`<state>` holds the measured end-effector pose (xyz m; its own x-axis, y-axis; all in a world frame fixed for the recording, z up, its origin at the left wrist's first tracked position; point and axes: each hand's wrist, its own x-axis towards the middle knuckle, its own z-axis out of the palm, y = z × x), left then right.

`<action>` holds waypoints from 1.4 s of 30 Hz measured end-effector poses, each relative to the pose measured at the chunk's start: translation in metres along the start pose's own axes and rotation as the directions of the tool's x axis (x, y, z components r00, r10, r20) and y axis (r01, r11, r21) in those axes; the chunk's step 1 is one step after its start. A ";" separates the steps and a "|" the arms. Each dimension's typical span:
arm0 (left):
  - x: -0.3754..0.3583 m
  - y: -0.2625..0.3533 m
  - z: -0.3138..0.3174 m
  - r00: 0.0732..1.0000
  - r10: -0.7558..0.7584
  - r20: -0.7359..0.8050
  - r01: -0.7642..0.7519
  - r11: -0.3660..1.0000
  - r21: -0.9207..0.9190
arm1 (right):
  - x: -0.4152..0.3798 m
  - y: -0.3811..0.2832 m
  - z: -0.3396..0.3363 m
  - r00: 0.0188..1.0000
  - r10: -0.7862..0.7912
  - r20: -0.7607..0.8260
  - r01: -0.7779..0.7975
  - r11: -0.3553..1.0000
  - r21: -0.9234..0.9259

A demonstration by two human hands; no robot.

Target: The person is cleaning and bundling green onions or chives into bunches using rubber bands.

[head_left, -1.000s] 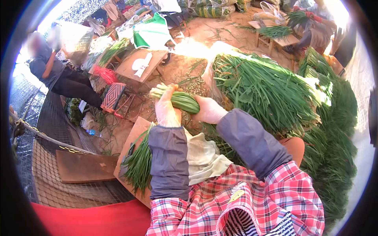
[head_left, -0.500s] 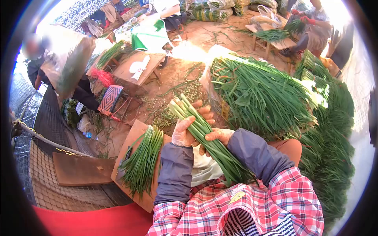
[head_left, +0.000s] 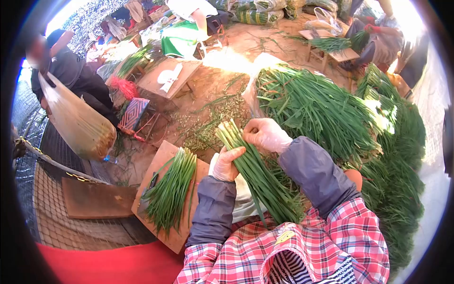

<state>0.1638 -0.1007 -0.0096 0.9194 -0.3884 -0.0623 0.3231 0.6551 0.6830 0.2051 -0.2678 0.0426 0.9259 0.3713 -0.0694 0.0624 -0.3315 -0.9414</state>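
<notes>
A bunch of Chinese chives [head_left: 267,182] slants across my lap, pale cut ends up and green leaves toward my body. My left hand [head_left: 226,163] is wrapped round it just below the pale ends. My right hand [head_left: 267,135], in a thin clear glove, is beside the top of the bunch with its fingers curled in a pinch; whatever is between them I cannot make out. To the left, another bunch of chives [head_left: 172,189] lies on a wooden board [head_left: 163,147], with a dark-handled knife [head_left: 152,181] partly under its leaves.
A large heap of chives [head_left: 317,109] lies ahead on the right, and more chives [head_left: 402,175] line the right side. Trimmings [head_left: 208,125] litter the ground. At left a person [head_left: 75,71] carries a plastic bag [head_left: 78,123]. Low tables [head_left: 168,78] stand farther off.
My right hand has come off the underside of the bunch and moved up beside its cut ends. The bunch has shifted slightly right. The person at left has swung the bag lower.
</notes>
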 end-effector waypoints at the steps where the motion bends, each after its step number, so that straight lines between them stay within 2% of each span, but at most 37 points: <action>1: 0.001 -0.001 -0.001 1.000 0.009 -0.010 -0.009 1.000 0.012 | 0.003 0.001 0.001 1.000 0.018 0.004 -0.018 0.997 0.072; 3: 0.001 -0.005 0.000 0.999 0.033 -0.025 -0.032 0.999 0.003 | 0.010 0.000 0.002 0.999 0.053 0.011 -0.054 0.975 0.216; 6: 0.001 -0.010 0.002 0.999 0.045 -0.026 -0.046 0.998 -0.035 | 0.010 -0.006 0.004 0.995 0.069 0.072 -0.088 0.943 0.322; 7: -0.001 -0.009 0.000 1.000 0.026 -0.016 -0.026 0.999 -0.036 | 0.006 -0.012 0.002 0.999 -0.021 -0.048 0.029 0.986 0.166; 10: 0.002 -0.012 -0.009 1.000 -0.011 0.028 0.011 1.000 0.018 | 0.000 -0.019 -0.001 0.993 0.003 0.120 -0.013 0.997 0.081; 11: 0.003 -0.012 -0.012 0.999 -0.021 0.048 0.019 0.998 0.052 | -0.006 -0.026 -0.002 0.988 -0.032 0.154 0.057 0.985 -0.163; 14: -0.003 -0.011 0.002 1.000 -0.015 0.007 0.014 0.987 0.160 | -0.002 -0.021 0.000 0.982 0.033 0.187 0.014 0.970 -0.244; 18: -0.004 -0.018 -0.005 1.000 -0.024 -0.017 0.025 0.995 0.097 | 0.004 -0.010 -0.005 0.974 -0.043 0.223 0.106 0.954 -0.282; 19: -0.003 -0.020 -0.008 1.000 -0.024 0.000 0.024 0.996 0.082 | 0.007 -0.007 -0.006 0.965 -0.019 0.261 0.096 0.954 -0.285; 22: -0.004 -0.022 -0.007 0.999 -0.030 -0.034 0.033 0.997 0.073 | 0.005 0.000 -0.006 0.972 -0.056 0.226 0.117 0.957 -0.266; 24: -0.002 -0.025 -0.009 0.999 -0.041 -0.028 0.043 0.997 0.066 | -0.007 -0.002 0.004 0.970 -0.237 0.049 0.232 0.852 -0.469; 25: -0.002 -0.025 -0.011 0.999 -0.040 -0.033 0.042 0.997 0.066 | -0.011 -0.005 0.012 0.939 -0.344 -0.019 0.275 0.780 -0.562; 28: -0.001 -0.024 -0.006 0.998 -0.007 -0.060 0.014 0.994 0.107 | -0.015 -0.006 0.021 0.940 -0.339 -0.031 0.270 0.798 -0.539; 30: 0.000 -0.027 -0.007 0.998 0.058 0.001 -0.058 0.993 0.103 | -0.011 0.001 0.018 0.947 -0.320 0.022 0.292 0.832 -0.473; 31: -0.001 -0.027 -0.007 0.998 0.069 0.012 -0.070 0.995 0.065 | -0.010 0.002 0.015 0.980 -0.191 0.053 0.196 0.901 -0.386; 34: -0.007 -0.027 -0.003 0.997 0.053 0.051 -0.058 0.991 0.118 | -0.014 -0.004 0.006 0.991 0.043 0.127 -0.022 0.986 -0.166; 35: -0.006 -0.029 -0.006 1.000 -0.005 0.015 0.003 0.988 0.155 | -0.014 -0.002 0.004 0.990 0.064 0.125 -0.041 0.983 -0.182; 36: -0.005 -0.030 -0.002 0.997 0.073 0.013 -0.074 0.978 0.197 | -0.015 0.003 0.004 0.994 0.009 0.112 0.009 0.988 -0.157; 38: -0.003 -0.022 -0.006 0.998 -0.049 0.042 0.045 0.995 0.089 | -0.017 0.012 0.004 0.993 -0.099 0.065 0.106 0.987 -0.117; 39: -0.004 -0.020 -0.004 0.996 -0.076 0.046 0.077 0.997 -0.007 | -0.019 0.011 0.003 0.996 -0.042 0.084 0.039 0.998 0.039; 42: -0.003 -0.029 -0.017 0.998 -0.069 0.017 0.070 0.994 -0.084 | -0.019 0.024 0.000 0.992 -0.031 0.124 0.017 0.993 0.116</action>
<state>0.1554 -0.1076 -0.0412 0.8912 -0.4432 -0.0967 0.4041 0.6786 0.6134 0.1891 -0.2823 0.0216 0.8703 0.4859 -0.0800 0.0344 -0.2221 -0.9744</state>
